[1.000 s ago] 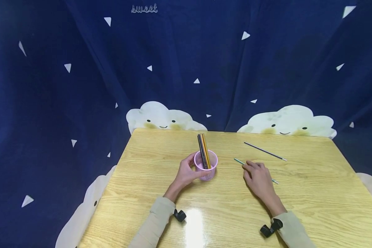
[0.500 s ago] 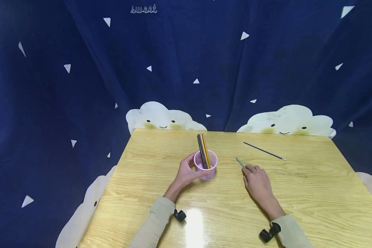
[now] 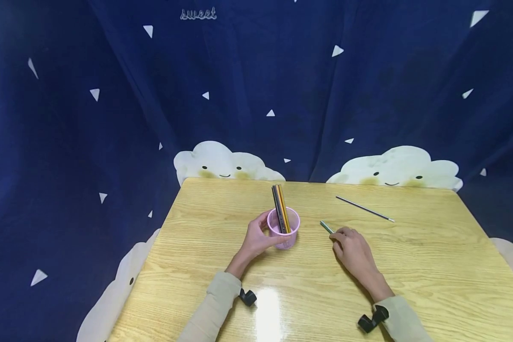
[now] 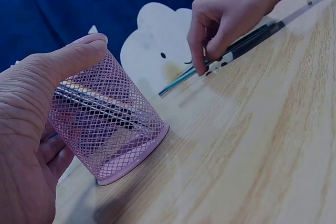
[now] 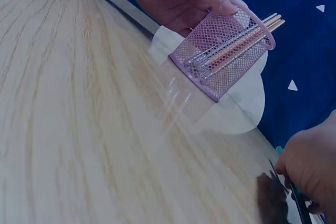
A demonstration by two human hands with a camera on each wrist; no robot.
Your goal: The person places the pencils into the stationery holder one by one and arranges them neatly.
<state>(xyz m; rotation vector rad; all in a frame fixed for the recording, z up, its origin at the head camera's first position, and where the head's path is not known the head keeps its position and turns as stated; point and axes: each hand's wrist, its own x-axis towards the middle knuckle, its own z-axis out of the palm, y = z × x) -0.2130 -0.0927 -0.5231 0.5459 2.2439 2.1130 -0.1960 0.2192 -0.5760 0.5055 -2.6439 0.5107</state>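
A pink mesh pencil cup [image 3: 294,236] stands on the wooden table, and several pencils [image 3: 281,204] lean inside it, black and yellow ones among them. My left hand [image 3: 255,237] grips the cup from its left side, thumb across the near wall. To the right, my right hand [image 3: 356,251] pinches a green pencil [image 3: 327,227] between thumb and fingers; one end points toward the cup, while the hand hides most of the rest. In the left wrist view the pencil [image 4: 181,81] slants low over the table. Whether it touches the surface I cannot tell.
A dark pencil [image 3: 365,208] with a pale end lies farther back, beyond my right hand. The wooden table [image 3: 222,204] ends at a dark blue curtain [image 3: 239,71] printed with clouds and white triangles.
My right hand has closed on the green pencil; its far end swung toward me and left, and its near end went out of sight under the hand. My left hand and the cup stayed put.
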